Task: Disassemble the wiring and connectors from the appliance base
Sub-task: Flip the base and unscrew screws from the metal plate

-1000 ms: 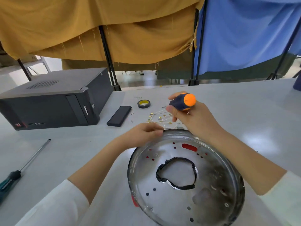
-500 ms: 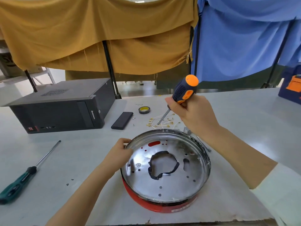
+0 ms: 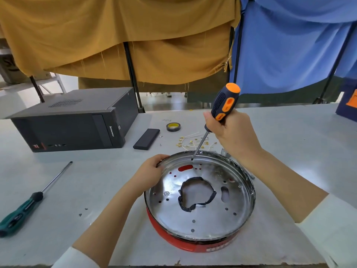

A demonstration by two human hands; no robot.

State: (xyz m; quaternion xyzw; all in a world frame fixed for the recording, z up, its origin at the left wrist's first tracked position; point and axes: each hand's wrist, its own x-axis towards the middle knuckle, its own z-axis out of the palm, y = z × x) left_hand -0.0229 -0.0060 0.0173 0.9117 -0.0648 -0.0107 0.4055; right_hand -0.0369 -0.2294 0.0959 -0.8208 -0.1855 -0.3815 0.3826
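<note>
Silver appliance base with red wall, orange-and-navy screwdriver, green-handled screwdriver, mustard curtain

Grey table: base, screwdriver, computer.

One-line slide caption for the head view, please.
Right hand sets orange-handled screwdriver tip into appliance base; left hand grips its rim.

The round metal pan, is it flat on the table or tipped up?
Flat: the appliance base sits level on the table.
</note>
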